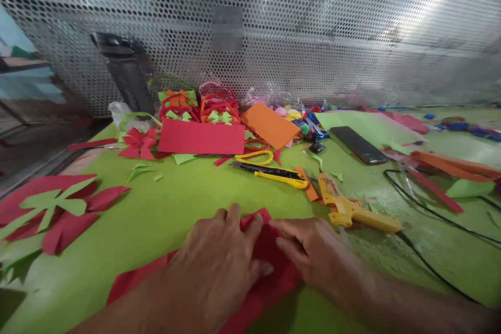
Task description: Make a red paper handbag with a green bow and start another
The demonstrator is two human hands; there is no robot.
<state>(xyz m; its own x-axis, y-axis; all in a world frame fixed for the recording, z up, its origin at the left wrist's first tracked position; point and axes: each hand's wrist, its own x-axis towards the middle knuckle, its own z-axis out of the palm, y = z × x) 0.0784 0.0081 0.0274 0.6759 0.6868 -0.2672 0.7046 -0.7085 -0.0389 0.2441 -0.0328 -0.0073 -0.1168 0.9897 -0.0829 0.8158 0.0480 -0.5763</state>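
A folded sheet of red paper [274, 258] lies on the green table in front of me. My left hand [223, 258] presses down on it, palm low, with the thumb and index finger spread apart. At the sheet's right edge, my right hand [309, 248] pinches the paper between thumb and fingers. Much of the sheet's left side is hidden under my left hand and forearm. Beyond my hands lies a yellow utility knife [274, 172], and a yellow hot glue gun [348, 206] rests to the right.
Red and green cut-paper petals [58, 203] lie on the left. Toward the back are a red card strip [201, 136], small paper baskets [219, 109], orange paper [270, 125] and a black phone [358, 144]. A dark bottle [127, 73] leans against a perforated metal panel [313, 21]. A black cord [434, 271] runs right.
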